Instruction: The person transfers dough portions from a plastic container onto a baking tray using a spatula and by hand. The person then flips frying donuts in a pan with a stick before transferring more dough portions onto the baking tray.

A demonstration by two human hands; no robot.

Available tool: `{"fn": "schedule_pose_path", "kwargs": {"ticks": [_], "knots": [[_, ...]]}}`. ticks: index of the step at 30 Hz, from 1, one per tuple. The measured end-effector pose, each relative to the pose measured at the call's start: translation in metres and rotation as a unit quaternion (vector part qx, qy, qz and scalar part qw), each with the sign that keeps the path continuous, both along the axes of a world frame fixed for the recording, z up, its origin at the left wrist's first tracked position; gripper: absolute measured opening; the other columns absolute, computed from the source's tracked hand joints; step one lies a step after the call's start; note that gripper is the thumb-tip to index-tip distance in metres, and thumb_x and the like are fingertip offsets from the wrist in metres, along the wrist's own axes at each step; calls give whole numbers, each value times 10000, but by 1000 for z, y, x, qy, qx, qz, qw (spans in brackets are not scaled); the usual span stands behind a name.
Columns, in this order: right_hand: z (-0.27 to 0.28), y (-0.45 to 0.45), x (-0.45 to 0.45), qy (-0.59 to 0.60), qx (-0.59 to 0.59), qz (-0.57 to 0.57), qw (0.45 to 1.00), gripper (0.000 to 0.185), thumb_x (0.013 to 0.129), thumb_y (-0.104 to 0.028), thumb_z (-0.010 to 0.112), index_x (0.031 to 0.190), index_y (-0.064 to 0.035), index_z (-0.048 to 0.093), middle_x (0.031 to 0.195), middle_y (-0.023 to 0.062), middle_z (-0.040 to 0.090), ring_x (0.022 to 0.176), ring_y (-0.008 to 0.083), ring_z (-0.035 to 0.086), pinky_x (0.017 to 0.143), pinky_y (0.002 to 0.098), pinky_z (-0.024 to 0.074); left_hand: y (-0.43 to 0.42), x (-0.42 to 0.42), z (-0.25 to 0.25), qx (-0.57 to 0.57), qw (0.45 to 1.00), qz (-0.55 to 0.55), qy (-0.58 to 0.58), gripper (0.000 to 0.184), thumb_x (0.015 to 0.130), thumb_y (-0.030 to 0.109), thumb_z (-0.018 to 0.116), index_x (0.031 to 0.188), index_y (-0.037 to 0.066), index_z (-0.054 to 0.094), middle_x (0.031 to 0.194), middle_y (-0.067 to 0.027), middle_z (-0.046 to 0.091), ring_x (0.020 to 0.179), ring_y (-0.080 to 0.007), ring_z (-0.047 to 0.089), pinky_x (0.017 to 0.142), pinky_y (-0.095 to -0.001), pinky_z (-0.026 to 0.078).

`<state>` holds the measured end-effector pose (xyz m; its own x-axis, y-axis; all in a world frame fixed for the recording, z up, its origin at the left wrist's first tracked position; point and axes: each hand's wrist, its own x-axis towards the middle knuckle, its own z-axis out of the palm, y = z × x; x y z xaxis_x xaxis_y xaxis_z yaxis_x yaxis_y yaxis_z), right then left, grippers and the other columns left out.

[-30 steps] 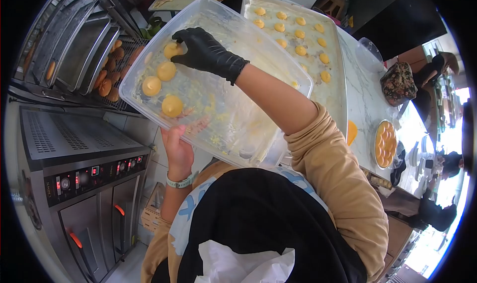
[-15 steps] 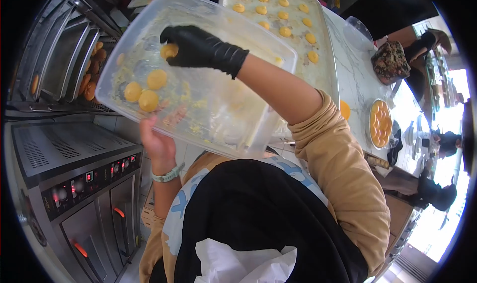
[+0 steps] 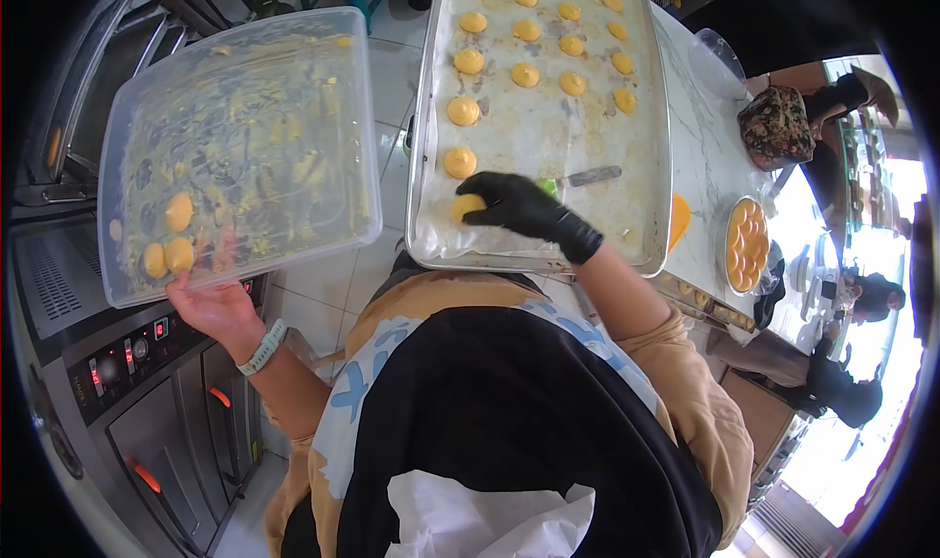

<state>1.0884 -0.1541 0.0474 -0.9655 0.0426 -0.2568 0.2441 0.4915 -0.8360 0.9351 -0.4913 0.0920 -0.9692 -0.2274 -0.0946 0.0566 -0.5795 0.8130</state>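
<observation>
My bare left hand (image 3: pixel 217 308) grips the near edge of a clear plastic tub (image 3: pixel 284 117), smeared inside with yellow residue. A few yellow dough balls (image 3: pixel 178 212) lie at its near left corner. In a black glove, my right hand (image 3: pixel 524 206) is closed on another dough ball (image 3: pixel 465 208), partly covered by the fingers. That hand is low over the near left corner of a lined metal baking tray (image 3: pixel 558 132). Rows of small peaked dough mounds (image 3: pixel 463 112) sit on the tray. Beyond the glove lies a spatula (image 3: pixel 594 176) with a green handle.
A steel oven (image 3: pixel 137 338) stands at left, below a tray rack (image 3: pixel 88 98). On the marble counter (image 3: pixel 676 108) right of the tray are a round pan of domed orange pieces (image 3: pixel 748 247), a floral bag (image 3: pixel 775 127) and a clear container (image 3: pixel 718 64). People are at far right.
My right hand has moved out of the tub to the baking tray, carrying a dough ball. The tub, held by my left hand, has shifted left, uncovering the whole near tray.
</observation>
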Motion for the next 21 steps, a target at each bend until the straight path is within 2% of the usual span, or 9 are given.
{"fn": "schedule_pose_path", "kwargs": {"ticks": [1, 2, 5, 6, 9, 14, 17, 18, 21], "knots": [[-9, -10, 2, -29, -20, -14, 999, 387, 746, -186, 692, 1080, -34, 568, 972, 81, 614, 863, 155, 570, 790, 290, 450, -2, -1, 0, -6, 1000, 8, 8, 560, 731, 195, 487, 1218, -41, 345, 1150, -202, 449, 1081, -340, 473, 927, -569, 385], [-16, -18, 3, 7, 5, -23, 1000, 391, 732, -171, 696, 1073, -28, 572, 990, 111, 613, 876, 219, 591, 800, 310, 456, -3, -1, 0, -13, 1000, 17, 17, 565, 730, 189, 486, 1224, -41, 337, 1156, -200, 448, 1081, -328, 476, 930, -567, 387], [-19, -29, 8, 96, 88, -30, 991, 415, 716, -159, 693, 1091, -34, 565, 1024, 153, 592, 935, 290, 574, 840, 341, 446, -3, 1, 1, -17, 1000, 21, 7, 576, 728, 184, 484, 1237, -37, 325, 1162, -189, 448, 1076, -305, 483, 933, -563, 386], [-21, -33, 11, 165, 150, -27, 974, 455, 711, -148, 687, 1129, -47, 542, 1074, 178, 560, 995, 340, 530, 882, 368, 425, -4, 2, 2, -19, 1000, 18, 7, 584, 728, 190, 484, 1240, -39, 321, 1164, -195, 447, 1078, -322, 480, 932, -562, 385], [-18, -37, 19, 165, 202, -24, 965, 496, 709, -147, 686, 1164, -53, 514, 1123, 182, 532, 1049, 343, 498, 915, 385, 401, -4, 4, 2, -21, 1000, 2, -6, 608, 729, 212, 485, 1252, -45, 309, 1169, -214, 440, 1086, -379, 469, 933, -558, 381], [-14, -39, 23, 139, 191, -15, 972, 509, 708, -156, 691, 1172, -55, 507, 1120, 184, 528, 1062, 335, 489, 920, 391, 397, 6, 9, 7, -31, 999, -13, -34, 644, 732, 256, 487, 1259, -59, 296, 1168, -247, 431, 1096, -479, 433, 937, -558, 360], [-11, -27, 24, 160, 169, -41, 972, 502, 712, -162, 687, 1169, -58, 508, 1101, 180, 535, 1047, 333, 491, 907, 395, 402, -2, 7, 1, 15, 998, -43, -39, 568, 733, 235, 503, 1220, -24, 368, 1152, -197, 453, 1092, -357, 471, 923, -552, 383], [-11, -18, 25, 175, 161, -54, 970, 499, 713, -164, 685, 1168, -60, 508, 1093, 178, 538, 1039, 333, 493, 901, 398, 405, -2, 6, 1, 14, 998, -42, -41, 567, 734, 236, 503, 1219, -24, 369, 1146, -196, 458, 1084, -353, 475, 920, -551, 384], [-2, 13, 27, 187, 331, -110, 918, 482, 710, -152, 668, 1151, -43, 506, 1079, 168, 544, 999, 332, 503, 869, 406, 415, -1, 7, 0, 6, 999, -30, -42, 562, 737, 239, 502, 1219, -20, 375, 1132, -188, 471, 1060, -338, 487, 918, -552, 383]]}}
